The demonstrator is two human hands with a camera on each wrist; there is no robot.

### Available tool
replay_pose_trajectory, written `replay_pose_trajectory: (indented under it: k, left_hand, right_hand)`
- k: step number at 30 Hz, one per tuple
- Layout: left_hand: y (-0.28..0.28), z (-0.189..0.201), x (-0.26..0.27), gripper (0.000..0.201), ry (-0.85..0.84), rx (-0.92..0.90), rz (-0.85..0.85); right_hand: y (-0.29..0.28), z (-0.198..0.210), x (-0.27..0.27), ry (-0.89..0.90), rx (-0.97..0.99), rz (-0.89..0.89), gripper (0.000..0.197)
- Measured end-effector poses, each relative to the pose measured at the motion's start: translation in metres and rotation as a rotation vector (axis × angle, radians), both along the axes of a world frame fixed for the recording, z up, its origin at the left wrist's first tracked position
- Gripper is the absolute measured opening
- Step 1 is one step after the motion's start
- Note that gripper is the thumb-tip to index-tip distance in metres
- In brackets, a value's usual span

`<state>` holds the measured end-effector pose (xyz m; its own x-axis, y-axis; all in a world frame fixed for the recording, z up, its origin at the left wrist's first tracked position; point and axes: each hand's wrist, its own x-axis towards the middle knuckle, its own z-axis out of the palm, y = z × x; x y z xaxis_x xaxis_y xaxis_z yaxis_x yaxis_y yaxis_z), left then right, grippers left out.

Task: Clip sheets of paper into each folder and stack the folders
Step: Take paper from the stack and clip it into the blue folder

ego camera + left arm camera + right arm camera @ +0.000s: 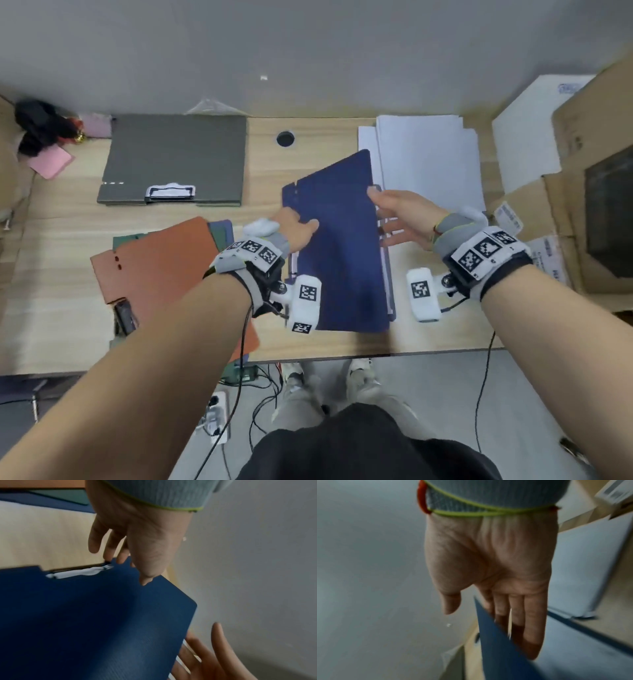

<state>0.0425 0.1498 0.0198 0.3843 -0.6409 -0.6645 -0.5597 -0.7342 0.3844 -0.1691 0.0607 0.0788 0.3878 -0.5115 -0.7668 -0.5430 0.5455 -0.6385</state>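
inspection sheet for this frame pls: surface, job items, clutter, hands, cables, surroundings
Surface: wooden desk with a round cable hole.
Job's things: blue folder at centre, cover lifted; white paper stack behind right; grey folder with a clip, back left; orange folder on top of a pile, front left.
Clutter: pink card and a dark bundle at far left.
Hands: left hand pinches the blue cover's left edge; right hand has its thumb on top of the right edge, straight fingers beneath.
Cables: black wires and a power strip on the floor.
Surroundings: grey wall; cardboard boxes at right.
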Motion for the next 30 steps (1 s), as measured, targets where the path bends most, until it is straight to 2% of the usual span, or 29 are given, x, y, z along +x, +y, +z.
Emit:
replay_pose_trajectory:
  k: [2,4,8,11,16,17,20,22,24,25,26,28,30]
  left_hand:
    - [0.007,-0.03,-0.007,0.069,0.007,0.098,0.076]
    - [0.013,-0.052,-0.017,0.084,-0.006,0.175,0.121]
    - [0.019,-0.061,-0.035,0.095,-0.073,0.291,0.141]
    - [0.018,-0.058,-0.036,0.095,-0.092,0.328,0.167]
    - [0.028,-0.078,-0.023,0.085,0.023,0.254,0.28]
    - [0.029,-0.075,-0.024,0.075,0.068,0.191,0.334]
    - [0.028,-0.057,-0.015,0.026,0.169,0.024,0.389]
    - [0.02,-0.045,-0.005,0.009,0.171,-0.066,0.361]
    - [0.014,-0.029,0.019,0.017,0.127,-0.133,0.35]
    - [0.01,-0.017,0.036,0.013,0.123,-0.147,0.38]
    - [0.006,-0.008,0.048,0.01,0.128,-0.178,0.407]
    - [-0.006,0.011,0.074,0.02,0.156,-0.251,0.526]
    - [-0.016,0.032,0.108,0.025,0.144,-0.316,0.63]
  right_hand:
    - [-0.001,-0.026,-0.019,0.094,-0.005,-0.031,0.061]
    - [0.0,-0.054,-0.035,0.165,0.031,-0.047,0.059]
    - [0.01,-0.091,-0.045,0.227,0.122,0.024,0.056]
    - [0.015,-0.108,-0.043,0.226,0.084,0.072,0.059]
    - [0.011,-0.121,-0.04,0.274,0.025,0.073,0.052]
    - [0.01,-0.122,-0.04,0.268,0.026,0.07,0.051]
    - [0.01,-0.123,-0.035,0.271,-0.006,0.073,0.05]
    - [0.007,-0.117,-0.03,0.276,-0.023,0.098,0.04]
    - [0.003,-0.101,-0.012,0.265,-0.013,0.098,0.019]
    - [0.001,-0.09,0.004,0.239,-0.007,0.083,0.013]
    - [-0.002,-0.08,0.016,0.199,0.014,0.071,0.013]
    - [-0.01,-0.066,0.043,0.125,0.022,0.072,0.031]
    - [-0.019,-0.053,0.078,0.059,-0.008,0.061,0.041]
